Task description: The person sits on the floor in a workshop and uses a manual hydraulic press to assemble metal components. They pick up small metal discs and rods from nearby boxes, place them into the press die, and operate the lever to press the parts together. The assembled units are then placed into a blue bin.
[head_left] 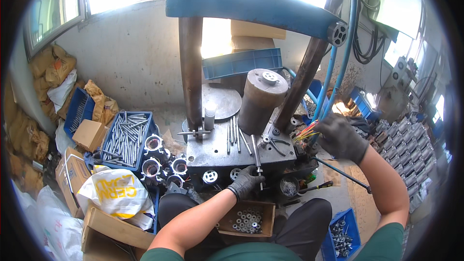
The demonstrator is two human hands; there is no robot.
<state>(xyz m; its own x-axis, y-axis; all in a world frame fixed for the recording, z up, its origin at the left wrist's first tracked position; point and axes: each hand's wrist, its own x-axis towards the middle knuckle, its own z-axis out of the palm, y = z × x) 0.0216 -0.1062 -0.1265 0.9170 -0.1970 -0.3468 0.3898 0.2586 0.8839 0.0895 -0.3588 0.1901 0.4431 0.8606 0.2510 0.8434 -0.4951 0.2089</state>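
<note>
My left hand (246,182), in a dark grey glove, is closed around a slim metal shaft (256,151). The shaft slants over the front edge of the steel press table (212,152). My right hand (342,137), gloved too, is raised at the right of the press, its fingers bent and somewhat blurred. Thin red, yellow and green strands (306,133) meet its fingertips; whether it grips them I cannot tell. Several loose shafts (234,134) lie on the table beside a thick steel cylinder (263,101), which has a small slotted disc (269,77) on top.
A blue crate of shafts (128,137) stands left, near ring-shaped metal housings (152,166). A cardboard box of small rings (269,220) sits between my knees. At right are a blue bin of small parts (355,227) and stacked metal cylinders (406,150). The blue crossbeam (251,7) spans overhead.
</note>
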